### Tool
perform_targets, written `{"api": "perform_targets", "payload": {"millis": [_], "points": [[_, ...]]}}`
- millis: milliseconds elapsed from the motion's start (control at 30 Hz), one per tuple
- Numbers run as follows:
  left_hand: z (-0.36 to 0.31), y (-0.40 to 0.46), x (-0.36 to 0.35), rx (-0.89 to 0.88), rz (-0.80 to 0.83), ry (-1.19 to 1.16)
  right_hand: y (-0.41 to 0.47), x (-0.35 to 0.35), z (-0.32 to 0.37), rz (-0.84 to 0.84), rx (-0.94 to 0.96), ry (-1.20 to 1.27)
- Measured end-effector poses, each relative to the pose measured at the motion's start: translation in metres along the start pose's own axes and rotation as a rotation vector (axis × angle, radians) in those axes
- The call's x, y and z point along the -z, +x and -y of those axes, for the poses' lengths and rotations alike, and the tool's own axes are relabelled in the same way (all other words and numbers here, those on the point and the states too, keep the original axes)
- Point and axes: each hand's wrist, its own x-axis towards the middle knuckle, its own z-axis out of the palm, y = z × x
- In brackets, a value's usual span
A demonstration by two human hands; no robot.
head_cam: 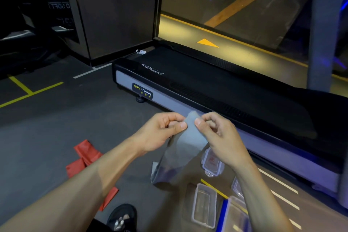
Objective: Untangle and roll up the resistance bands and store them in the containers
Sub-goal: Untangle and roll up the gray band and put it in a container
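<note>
Head view, grey band point(180, 149) hanging below both hands' grip

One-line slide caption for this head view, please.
Both hands, left hand and right hand, pinch the top edge of a grey resistance band above open clear containers; red band lies on floor.

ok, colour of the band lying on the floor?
Red band, left of the forearm, seen from the head camera; the held band is grey.

Bare forearms, black patterned shoe point(122, 217)
</note>
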Motion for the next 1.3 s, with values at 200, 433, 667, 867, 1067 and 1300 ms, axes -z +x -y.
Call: {"api": "perform_targets", "payload": {"millis": [200,433,667,867,1067,1300], "points": [[-0.001,0.001,0.000,-0.053,-0.019,0.064,0.000,0.001,0.002,-0.013,-0.022,-0.015],[0.001,0.004,0.004,-0.083,-0.013,0.074,0.001,-0.006,0.007,0.056,-0.053,-0.076],[-0.001,0.002,0.003,-0.077,-0.042,0.070,0.002,-0.009,0.001,0.139,-0.047,-0.107],[-0.001,0.004,-0.003,-0.050,-0.075,0.038,0.001,-0.012,0.001,0.065,0.052,-0.190],[0.000,0.000,-0.004,-0.015,-0.004,-0.001,0.000,-0.012,0.005,-0.108,0.115,-0.246],[-0.004,-0.003,-0.008,-0.034,0.024,0.111,0.000,-0.006,0.009,-0.202,0.090,-0.201]]}}
